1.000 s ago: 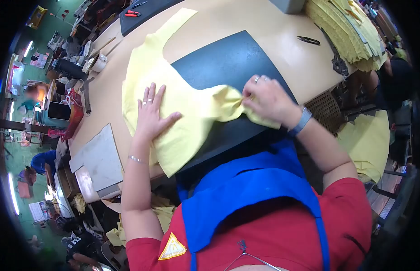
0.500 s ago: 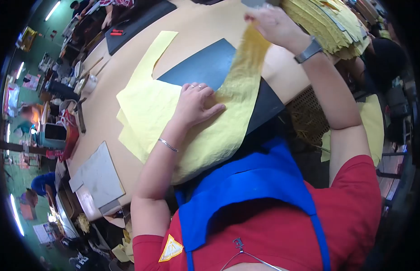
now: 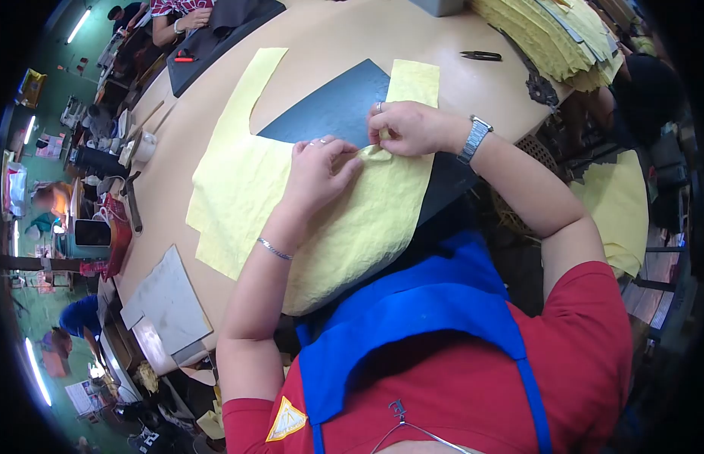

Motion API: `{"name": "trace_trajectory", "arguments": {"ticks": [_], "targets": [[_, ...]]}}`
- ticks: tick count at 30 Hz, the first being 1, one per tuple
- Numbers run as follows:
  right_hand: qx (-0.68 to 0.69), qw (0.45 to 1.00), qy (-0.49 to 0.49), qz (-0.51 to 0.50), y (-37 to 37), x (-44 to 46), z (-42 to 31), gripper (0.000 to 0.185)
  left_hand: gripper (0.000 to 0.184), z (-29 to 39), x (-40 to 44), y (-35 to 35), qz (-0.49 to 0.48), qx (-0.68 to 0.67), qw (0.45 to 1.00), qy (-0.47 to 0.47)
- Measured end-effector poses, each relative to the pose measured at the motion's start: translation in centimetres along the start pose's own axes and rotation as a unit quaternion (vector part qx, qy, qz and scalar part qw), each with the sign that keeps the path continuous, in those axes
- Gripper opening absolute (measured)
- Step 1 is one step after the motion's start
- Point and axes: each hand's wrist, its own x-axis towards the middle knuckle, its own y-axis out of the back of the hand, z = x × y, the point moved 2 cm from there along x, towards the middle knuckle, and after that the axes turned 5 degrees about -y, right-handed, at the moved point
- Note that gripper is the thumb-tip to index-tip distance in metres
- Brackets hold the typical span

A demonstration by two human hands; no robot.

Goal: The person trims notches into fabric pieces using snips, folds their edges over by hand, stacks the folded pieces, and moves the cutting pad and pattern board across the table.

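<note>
A yellow piece lies on the tabletop, partly over a dark board, its broad body nearest the wearer. Two narrower ends point toward the far side: the left strip has its long axis slanting away and to the right, while the right strip runs almost straight away. The right hand has its fingers pinched together on a puckered inner edge. The left hand rests on the piece just beside it, thumb and forefinger close together; I cannot tell whether they grip. Black snips lie beyond.
</note>
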Motion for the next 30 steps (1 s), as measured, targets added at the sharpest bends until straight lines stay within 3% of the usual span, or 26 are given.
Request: {"name": "trace_trajectory", "arguments": {"ticks": [3, 6, 11, 15, 20, 27, 30], "targets": [[0.01, 0.999, -0.033, -0.019, 0.2, 0.1, -0.3, 0.017, 0.015, -0.2, 0.2, 0.4, -0.019, 0.0, 1.0, -0.003], [-0.008, 0.999, 0.025, 0.038, -0.3, -0.1, 0.1, 0.015, 0.013, -0.3, 0.3, 0.8, -0.032, 0.003, 0.999, -0.007], [-0.095, 0.992, 0.08, 0.029, -0.3, -0.9, 0.0, 0.014, 0.013, -1.3, -0.1, 1.4, -0.044, 0.001, 0.999, -0.001], [-0.175, 0.974, 0.132, 0.059, -0.9, -1.6, 0.2, 0.019, 0.012, -1.6, -0.3, 1.7, -0.036, 0.068, 0.995, -0.056], [-0.248, 0.957, 0.13, 0.072, -1.8, -2.5, -0.5, 0.028, 0.016, -2.0, -0.8, 1.5, -0.001, 0.14, 0.979, -0.145], [-0.31, 0.939, 0.103, 0.106, -2.6, -2.7, -3.0, 0.029, 0.019, -2.3, -1.2, 1.3, 0.01, 0.15, 0.976, -0.155], [-0.334, 0.939, 0.031, 0.073, -4.0, -2.5, -4.3, 0.028, 0.016, -2.2, -1.4, 1.2, 0.022, 0.153, 0.976, -0.153]]}}
